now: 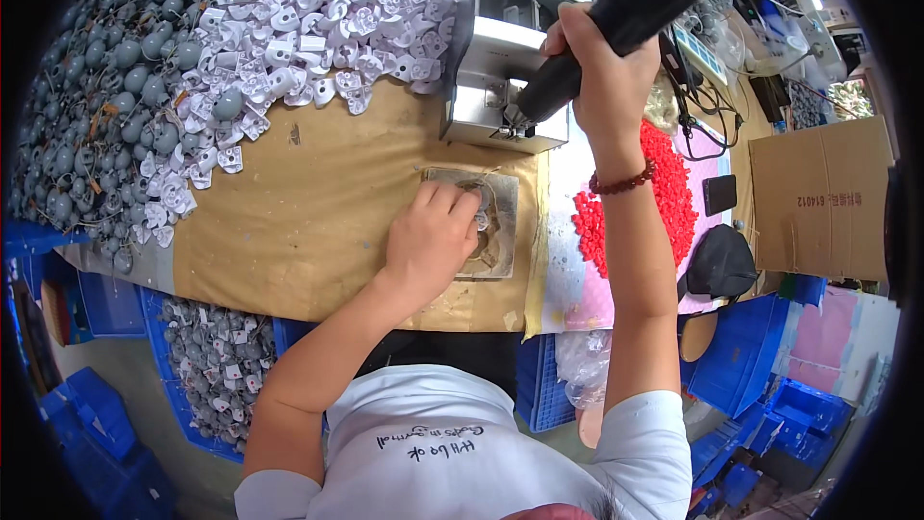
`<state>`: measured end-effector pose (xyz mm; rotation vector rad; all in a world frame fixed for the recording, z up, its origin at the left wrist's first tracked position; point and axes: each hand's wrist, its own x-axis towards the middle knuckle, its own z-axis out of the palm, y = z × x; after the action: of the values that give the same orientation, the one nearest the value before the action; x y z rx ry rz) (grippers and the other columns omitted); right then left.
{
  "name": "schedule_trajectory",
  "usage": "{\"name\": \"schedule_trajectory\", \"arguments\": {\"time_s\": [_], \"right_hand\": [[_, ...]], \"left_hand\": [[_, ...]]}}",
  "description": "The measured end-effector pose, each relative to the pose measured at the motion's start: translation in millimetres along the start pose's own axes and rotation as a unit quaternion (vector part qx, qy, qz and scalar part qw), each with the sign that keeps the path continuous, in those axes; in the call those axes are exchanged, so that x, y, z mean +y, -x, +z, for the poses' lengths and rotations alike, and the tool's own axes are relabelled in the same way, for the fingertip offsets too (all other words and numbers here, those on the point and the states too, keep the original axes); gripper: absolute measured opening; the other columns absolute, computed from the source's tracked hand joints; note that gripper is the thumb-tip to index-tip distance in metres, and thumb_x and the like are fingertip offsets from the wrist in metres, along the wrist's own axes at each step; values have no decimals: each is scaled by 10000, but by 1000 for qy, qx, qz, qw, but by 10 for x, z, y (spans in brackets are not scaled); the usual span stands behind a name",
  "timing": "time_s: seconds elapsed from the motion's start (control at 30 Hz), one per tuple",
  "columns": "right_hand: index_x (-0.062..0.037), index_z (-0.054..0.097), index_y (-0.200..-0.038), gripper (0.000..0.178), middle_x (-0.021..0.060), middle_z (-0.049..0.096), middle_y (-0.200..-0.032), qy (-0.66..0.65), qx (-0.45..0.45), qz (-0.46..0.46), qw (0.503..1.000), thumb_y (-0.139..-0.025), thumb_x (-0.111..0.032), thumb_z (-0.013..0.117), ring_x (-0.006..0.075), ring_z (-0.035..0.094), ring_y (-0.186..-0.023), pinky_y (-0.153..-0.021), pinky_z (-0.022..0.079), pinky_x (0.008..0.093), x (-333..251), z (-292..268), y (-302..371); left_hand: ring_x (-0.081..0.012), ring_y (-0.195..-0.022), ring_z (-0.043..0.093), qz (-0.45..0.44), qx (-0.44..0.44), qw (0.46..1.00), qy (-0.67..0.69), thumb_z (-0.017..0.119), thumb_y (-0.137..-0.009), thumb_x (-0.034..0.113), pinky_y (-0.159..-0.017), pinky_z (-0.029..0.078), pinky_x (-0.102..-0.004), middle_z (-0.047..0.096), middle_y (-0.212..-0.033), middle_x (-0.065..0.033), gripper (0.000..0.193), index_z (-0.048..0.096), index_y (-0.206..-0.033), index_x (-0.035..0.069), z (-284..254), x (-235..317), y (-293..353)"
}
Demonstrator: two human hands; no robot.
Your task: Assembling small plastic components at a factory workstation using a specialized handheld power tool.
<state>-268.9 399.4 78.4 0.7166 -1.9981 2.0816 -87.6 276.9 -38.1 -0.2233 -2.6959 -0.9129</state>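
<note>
Two bare hands share one work cycle; we read directions from a dial centred on the metal plate [505, 233], with twelve pointing away from the wearer. On this plate, at the centre of the dial, lies a small pale piece [482, 219], partly hidden by the left hand [429, 239]. We see its fingers bent and drawn together at the piece; whether they pinch it or merely press it, we cannot tell. Between one and two o'clock, the right hand [616, 82] wraps its fingers round a black hand tool [635, 0], whose tip points down to the front of a silver machine [496, 72] near twelve; contact there is too small to confirm.

We judge the cycle to be partway through: placing the piece appears done, whereas tool and piece stand well apart, so any work between them is not yet done. Much seems left overall, since we find loose white parts [327, 24] heaped at eleven, grey domed parts [120, 87] toward ten and red pieces [674, 193] at three. At eight, below the tabletop [279, 221], a blue crate [159, 366] holds mixed grey and white pieces; we cannot tell whether these are finished.
</note>
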Motion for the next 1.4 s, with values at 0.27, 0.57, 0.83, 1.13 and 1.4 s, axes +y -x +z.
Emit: {"name": "schedule_trajectory", "arguments": {"time_s": [0.27, 0.57, 0.83, 1.13, 1.4], "right_hand": [[58, 320, -1424, 633, 106, 608, -760, -68, -57, 62, 994, -866, 36, 619, 196, 608, -631, -640, 533, 353, -282, 128, 706], [22, 311, -1414, 631, 99, 617, -767, -50, -102, -4, 994, -856, 90, 598, 189, 619, -654, -661, 541, 339, -128, 104, 955], [-11, 496, -1158, 395, 67, 617, -865, -56, -135, 6, 989, -816, 88, 667, 142, 620, -751, -704, 529, 297, -37, 105, 1190], [-20, 599, -1009, 277, 30, 626, -861, -31, -126, 2, 992, -777, 35, 741, 113, 606, -758, -701, 500, 269, 0, 140, 1293], [-15, 480, -1131, 294, 80, 601, -792, -102, -35, 92, 990, -880, 53, 616, 196, 621, -683, -660, 538, 362, -187, -51, 1040]], "left_hand": [[-303, -973, 595, 5, 2, 1000, 11, 714, -777, 106, -745, 541, -417, 603, -972, -84, 332, 635, -1099, 85, 2, -40, -6], [-264, -931, 598, 17, 42, 999, -6, 701, -738, 81, -674, 544, -393, 582, -903, -53, 295, 624, -1022, 99, 19, -11, -26], [-279, -946, 596, 14, 25, 998, 48, 690, -730, 67, -674, 542, -405, 573, -921, -57, 304, 597, -1016, 116, -48, -41, -30], [-292, -968, 591, 19, 30, 998, 61, 697, -722, 64, -684, 542, -418, 567, -941, -73, 332, 590, -1032, 116, -26, -43, -23], [-316, -1043, 567, -15, -17, 999, 46, 737, -763, 102, -813, 520, -422, 585, -1020, -91, 349, 612, -1089, 80, -77, -29, -17]]}}
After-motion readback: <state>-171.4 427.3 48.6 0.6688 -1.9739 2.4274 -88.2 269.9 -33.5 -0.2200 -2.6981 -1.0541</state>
